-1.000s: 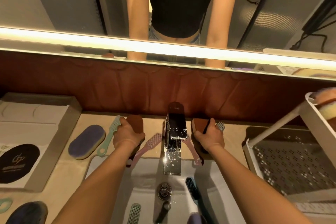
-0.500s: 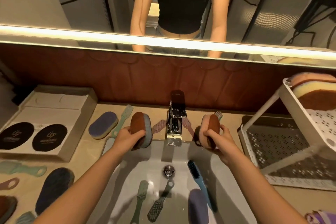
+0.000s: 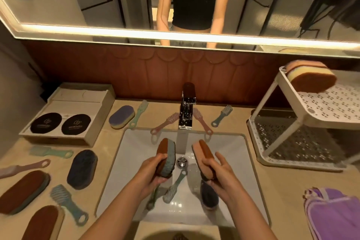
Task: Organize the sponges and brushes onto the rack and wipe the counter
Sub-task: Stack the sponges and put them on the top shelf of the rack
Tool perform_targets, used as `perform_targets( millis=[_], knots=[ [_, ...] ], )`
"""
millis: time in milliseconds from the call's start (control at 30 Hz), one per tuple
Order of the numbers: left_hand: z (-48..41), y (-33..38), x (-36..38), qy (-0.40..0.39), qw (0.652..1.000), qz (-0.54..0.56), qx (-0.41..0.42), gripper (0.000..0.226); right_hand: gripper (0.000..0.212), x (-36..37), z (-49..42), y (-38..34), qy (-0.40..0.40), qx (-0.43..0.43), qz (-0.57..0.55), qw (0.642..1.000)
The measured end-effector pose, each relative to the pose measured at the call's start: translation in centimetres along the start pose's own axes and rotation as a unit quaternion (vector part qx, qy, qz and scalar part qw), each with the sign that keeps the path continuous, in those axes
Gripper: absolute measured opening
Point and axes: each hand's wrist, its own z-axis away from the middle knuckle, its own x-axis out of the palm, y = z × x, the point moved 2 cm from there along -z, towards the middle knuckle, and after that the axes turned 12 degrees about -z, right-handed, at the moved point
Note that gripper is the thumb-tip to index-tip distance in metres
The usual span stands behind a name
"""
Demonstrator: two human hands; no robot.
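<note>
My left hand [image 3: 151,170] grips a brown-and-grey sponge [image 3: 166,157] on edge above the white sink [image 3: 136,146]. My right hand [image 3: 221,173] grips a pink-and-brown sponge [image 3: 203,155] beside it, right of the drain. Both sponges hang over the basin just in front of the chrome faucet [image 3: 186,111]. The white two-tier rack [image 3: 276,115] stands on the counter to the right, with stacked sponges [image 3: 311,76] on its upper shelf. A purple cloth [image 3: 335,214] lies at the counter's right front.
Several brushes and sponges lie on the beige counter [image 3: 109,132] left of the sink, plus a box [image 3: 64,117] with two black discs. Pink brushes [image 3: 165,122] and a green brush [image 3: 222,116] flank the faucet. Two brushes [image 3: 173,187] and a dark sponge [image 3: 209,196] lie in the basin.
Both hands lifted a sponge from beside the faucet and drew them back toward me over the basin. The view pulled back and tilted down, showing more of the counter.
</note>
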Motion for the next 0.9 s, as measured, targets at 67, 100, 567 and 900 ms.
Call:
perform_targets(
  millis=[67, 100, 567, 900],
  knots=[
    [0.5, -1.2, 0.7, -0.004, 1.000, 0.004, -0.005, 0.026, 0.043, 0.0, 1.0, 1.0, -0.001, -0.001, -0.001, 1.000],
    [0.6, -1.9, 0.9, -0.002, 1.000, -0.005, -0.006, 0.035, 0.041, 0.0, 1.4, 1.4, 0.000, -0.004, -0.009, 1.000],
    [2.9, -3.1, 2.9, -0.096, 0.995, -0.023, -0.003, 0.028, 0.040, 0.1, 4.5, 3.0, -0.038, -0.123, 0.024, 0.991],
    [4.1, -2.4, 4.4, -0.060, 0.994, 0.085, 0.013, 0.036, 0.038, -1.3, 5.6, 1.8, 0.006, -0.204, 0.026, 0.979]
  ],
)
